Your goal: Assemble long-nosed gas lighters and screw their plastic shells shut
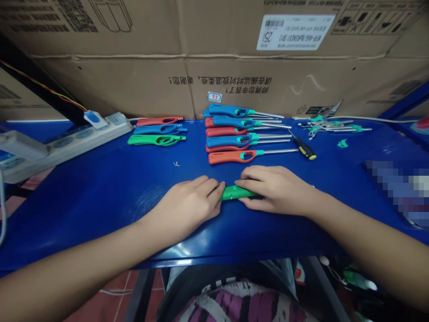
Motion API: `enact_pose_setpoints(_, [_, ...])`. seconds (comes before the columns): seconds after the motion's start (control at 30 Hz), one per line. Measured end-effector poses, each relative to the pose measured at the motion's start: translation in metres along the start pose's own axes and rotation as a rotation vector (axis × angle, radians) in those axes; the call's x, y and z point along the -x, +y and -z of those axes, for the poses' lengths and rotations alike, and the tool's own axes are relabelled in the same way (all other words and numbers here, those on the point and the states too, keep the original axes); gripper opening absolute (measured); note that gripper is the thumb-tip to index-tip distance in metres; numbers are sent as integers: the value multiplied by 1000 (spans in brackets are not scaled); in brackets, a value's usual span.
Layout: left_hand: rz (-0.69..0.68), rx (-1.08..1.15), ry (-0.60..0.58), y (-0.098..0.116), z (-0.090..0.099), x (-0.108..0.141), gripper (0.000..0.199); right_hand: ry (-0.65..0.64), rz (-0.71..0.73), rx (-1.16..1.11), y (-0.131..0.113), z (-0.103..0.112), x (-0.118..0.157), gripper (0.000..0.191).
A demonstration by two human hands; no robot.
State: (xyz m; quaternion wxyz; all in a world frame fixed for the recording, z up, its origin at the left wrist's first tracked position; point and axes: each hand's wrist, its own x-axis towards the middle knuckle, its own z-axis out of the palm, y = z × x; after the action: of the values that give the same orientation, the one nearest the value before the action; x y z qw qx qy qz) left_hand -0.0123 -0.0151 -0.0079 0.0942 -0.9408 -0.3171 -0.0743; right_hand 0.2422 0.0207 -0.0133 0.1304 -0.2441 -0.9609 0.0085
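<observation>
The step in hand appeared to be handling a green lighter handle (234,192), which lay crosswise between the person's two hands near the front of the blue desk (100,201). The left hand (192,199) had its grip closed on the handle's left end, with the thumb and fingers drawn together there; the right hand (276,188) was clamped around the other end, its fingers covering much of it. Because the fingers hid both ends, it was hard to say whether the handle was whole or two halves being pressed together, or whether it touched the desk.

Just beyond the hands, an orange lighter (224,157) lay nearest in a row of lighters with metal tubes, and a black and yellow screwdriver (304,148) rested near the tube ends. Green handle shells (144,140) lay farther left, with small metal pins (176,164) between them and the hands.

The next move seemed to call for an even squeeze from both sides, the handle kept level and its seam aligned.
</observation>
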Motion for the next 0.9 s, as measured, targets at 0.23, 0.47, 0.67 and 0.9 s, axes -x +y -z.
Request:
enact_pose_setpoints(0.23, [52, 261, 108, -6, -2, 1, 28, 70, -23, -62, -3, 5, 0, 26])
enact_pose_setpoints(0.47, [128, 391, 150, -13, -7, -2, 23, 91, -148, -161, 1, 4, -1, 20])
enact_pose_setpoints(0.67, [161, 437, 283, -24, -11, -4, 25, 193, -238, -232, 14, 6, 0, 16])
enact_pose_setpoints(0.9, [211, 597, 312, -16, 0, -4, 16, 94, -144, -293, 18, 18, 4, 15])
